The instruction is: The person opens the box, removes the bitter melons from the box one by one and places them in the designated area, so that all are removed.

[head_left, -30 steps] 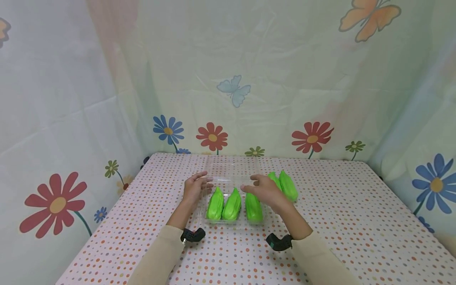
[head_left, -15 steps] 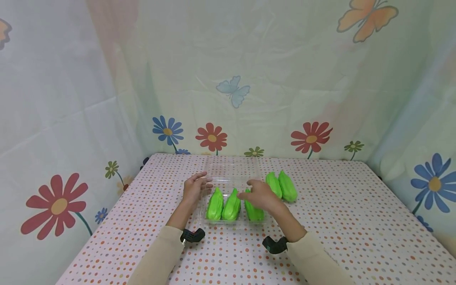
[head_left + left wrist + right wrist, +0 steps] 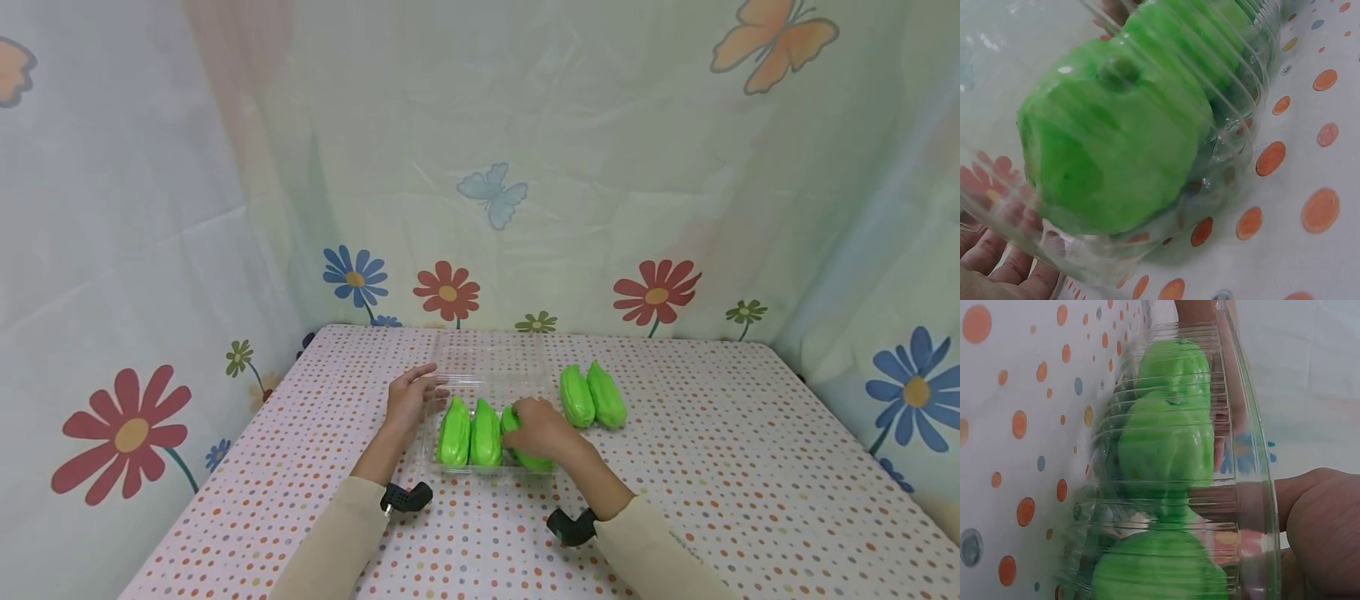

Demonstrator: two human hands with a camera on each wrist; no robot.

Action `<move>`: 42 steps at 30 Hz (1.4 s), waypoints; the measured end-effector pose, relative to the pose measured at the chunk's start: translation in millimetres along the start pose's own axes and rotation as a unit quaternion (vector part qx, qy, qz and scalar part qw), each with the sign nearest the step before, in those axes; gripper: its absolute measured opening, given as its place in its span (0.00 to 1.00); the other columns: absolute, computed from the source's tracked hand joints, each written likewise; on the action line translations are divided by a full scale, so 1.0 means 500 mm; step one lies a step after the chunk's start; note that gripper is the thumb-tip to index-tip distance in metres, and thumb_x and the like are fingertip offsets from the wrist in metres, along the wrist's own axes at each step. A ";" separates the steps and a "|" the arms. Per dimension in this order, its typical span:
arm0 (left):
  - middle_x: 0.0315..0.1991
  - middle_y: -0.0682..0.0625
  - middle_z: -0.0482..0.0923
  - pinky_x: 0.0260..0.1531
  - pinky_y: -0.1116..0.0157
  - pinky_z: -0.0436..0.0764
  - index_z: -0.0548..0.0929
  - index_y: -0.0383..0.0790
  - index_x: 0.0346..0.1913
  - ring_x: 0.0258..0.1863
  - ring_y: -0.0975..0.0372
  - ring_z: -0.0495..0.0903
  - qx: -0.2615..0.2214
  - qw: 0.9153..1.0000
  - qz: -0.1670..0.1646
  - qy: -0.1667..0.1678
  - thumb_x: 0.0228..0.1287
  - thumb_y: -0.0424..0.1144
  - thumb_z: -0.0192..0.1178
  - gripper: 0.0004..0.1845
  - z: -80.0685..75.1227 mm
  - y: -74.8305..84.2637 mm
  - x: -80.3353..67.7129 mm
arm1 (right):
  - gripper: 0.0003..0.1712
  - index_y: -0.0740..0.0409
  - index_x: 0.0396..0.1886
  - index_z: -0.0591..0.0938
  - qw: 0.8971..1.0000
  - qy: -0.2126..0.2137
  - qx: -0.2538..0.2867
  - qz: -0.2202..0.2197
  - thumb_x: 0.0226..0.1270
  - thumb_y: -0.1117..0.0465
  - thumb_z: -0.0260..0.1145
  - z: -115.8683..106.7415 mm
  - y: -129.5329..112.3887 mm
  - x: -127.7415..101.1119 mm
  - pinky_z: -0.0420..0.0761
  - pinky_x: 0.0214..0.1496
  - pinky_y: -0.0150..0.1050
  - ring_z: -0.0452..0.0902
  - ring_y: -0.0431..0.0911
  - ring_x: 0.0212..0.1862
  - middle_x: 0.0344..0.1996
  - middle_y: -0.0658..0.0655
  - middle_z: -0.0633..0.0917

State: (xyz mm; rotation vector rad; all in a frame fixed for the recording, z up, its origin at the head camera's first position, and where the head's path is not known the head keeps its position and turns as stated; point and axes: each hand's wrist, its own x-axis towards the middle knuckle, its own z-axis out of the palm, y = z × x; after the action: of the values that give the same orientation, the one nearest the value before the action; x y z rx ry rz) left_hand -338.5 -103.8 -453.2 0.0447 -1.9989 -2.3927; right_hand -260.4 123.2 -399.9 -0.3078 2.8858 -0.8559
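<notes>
A clear plastic tray with its lid folded back lies on the dotted table and holds three green ridged vegetables. My left hand rests with straight fingers against the tray's left rim, beside the left vegetable. The middle vegetable lies next to it. My right hand curls over the right vegetable inside the tray and grips it. In the left wrist view a vegetable shows through the tray wall. The right wrist view shows the vegetables behind the ribbed wall, my right hand beside it.
Two more green vegetables lie side by side on the table just right of the tray. Flowered curtains close in the table at the back and both sides.
My right hand has come down and a little left from above the tray's right side, closing on the third vegetable. The left hand has stayed at the rim.
</notes>
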 end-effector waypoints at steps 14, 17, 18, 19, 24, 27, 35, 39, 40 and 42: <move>0.59 0.33 0.81 0.54 0.49 0.84 0.72 0.32 0.70 0.51 0.44 0.85 0.002 1.000 -0.008 -0.007 0.75 0.32 0.51 0.23 -0.005 -0.002 0.001 | 0.09 0.59 0.31 0.79 1.000 -0.014 0.005 0.003 0.57 0.66 0.73 0.011 0.002 0.003 0.73 0.27 0.38 0.71 0.46 0.26 0.23 0.55 0.76; 0.59 0.32 0.80 0.55 0.47 0.82 0.73 0.32 0.69 0.52 0.42 0.84 0.006 1.000 -0.013 -0.011 0.74 0.31 0.50 0.23 -0.005 0.001 0.002 | 0.11 0.61 0.35 0.79 1.000 -0.013 0.010 0.001 0.57 0.67 0.74 0.013 0.002 0.001 0.74 0.28 0.39 0.72 0.47 0.27 0.25 0.56 0.76; 0.59 0.32 0.80 0.56 0.46 0.82 0.73 0.32 0.69 0.53 0.41 0.84 0.009 1.000 -0.013 -0.011 0.74 0.30 0.50 0.23 -0.004 0.005 0.000 | 0.12 0.61 0.37 0.80 1.000 -0.013 0.012 0.002 0.57 0.67 0.74 0.014 0.002 0.001 0.74 0.28 0.39 0.73 0.47 0.28 0.25 0.56 0.77; 0.58 0.32 0.81 0.56 0.46 0.82 0.74 0.32 0.69 0.53 0.41 0.83 0.012 1.000 -0.013 -0.011 0.74 0.30 0.50 0.22 -0.002 0.011 -0.005 | 0.13 0.62 0.39 0.80 1.000 -0.013 0.013 0.002 0.57 0.67 0.74 0.015 0.002 0.000 0.74 0.29 0.39 0.73 0.48 0.28 0.26 0.56 0.77; 0.56 0.31 0.81 0.55 0.47 0.82 0.75 0.31 0.67 0.54 0.40 0.83 0.015 1.000 -0.007 -0.012 0.73 0.29 0.49 0.22 0.008 0.047 -0.040 | 0.16 0.64 0.43 0.80 1.000 -0.012 0.006 0.000 0.57 0.66 0.74 0.018 0.000 -0.001 0.75 0.28 0.40 0.74 0.48 0.28 0.26 0.56 0.78; 0.54 0.32 0.83 0.54 0.47 0.83 0.75 0.31 0.67 0.54 0.40 0.83 0.012 1.000 -0.006 -0.013 0.72 0.29 0.49 0.22 0.009 0.055 -0.049 | 0.13 0.62 0.40 0.80 1.000 -0.014 0.006 0.001 0.58 0.66 0.73 0.020 0.000 0.000 0.74 0.27 0.39 0.73 0.48 0.27 0.25 0.56 0.77; 0.59 0.30 0.79 0.58 0.46 0.81 0.75 0.31 0.68 0.57 0.37 0.80 0.013 1.000 -0.008 -0.012 0.73 0.29 0.49 0.22 0.011 0.051 -0.045 | 0.09 0.60 0.35 0.77 1.000 -0.007 0.007 0.000 0.60 0.66 0.71 0.025 0.000 -0.001 0.72 0.24 0.37 0.71 0.46 0.23 0.22 0.55 0.75; 0.62 0.27 0.76 0.57 0.45 0.81 0.73 0.32 0.69 0.57 0.37 0.80 0.015 1.000 -0.011 -0.015 0.74 0.29 0.49 0.23 0.003 0.026 -0.018 | 0.07 0.58 0.32 0.77 1.000 0.001 0.008 -0.005 0.62 0.66 0.69 0.026 -0.001 -0.003 0.71 0.23 0.36 0.69 0.45 0.22 0.21 0.54 0.74; 0.62 0.27 0.76 0.57 0.46 0.81 0.73 0.32 0.69 0.57 0.37 0.80 0.014 1.000 -0.011 -0.015 0.74 0.30 0.49 0.23 0.001 0.019 -0.012 | 0.07 0.59 0.32 0.77 1.000 0.003 0.010 -0.006 0.62 0.66 0.69 0.026 -0.002 -0.004 0.70 0.22 0.36 0.69 0.45 0.21 0.20 0.54 0.74; 0.62 0.27 0.76 0.56 0.46 0.82 0.72 0.32 0.70 0.56 0.38 0.81 0.014 1.000 -0.010 -0.014 0.74 0.30 0.49 0.23 -0.001 0.010 -0.004 | 0.06 0.60 0.34 0.78 1.000 0.009 0.013 -0.008 0.62 0.66 0.68 0.026 -0.003 -0.006 0.70 0.22 0.36 0.69 0.45 0.21 0.20 0.54 0.73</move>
State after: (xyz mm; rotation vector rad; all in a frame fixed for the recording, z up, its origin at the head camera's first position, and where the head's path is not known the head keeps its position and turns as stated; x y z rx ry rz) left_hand -336.7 -105.3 -448.5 0.0332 -2.0548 -2.3900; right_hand -255.3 115.8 -409.7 -0.3231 2.8894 -0.9025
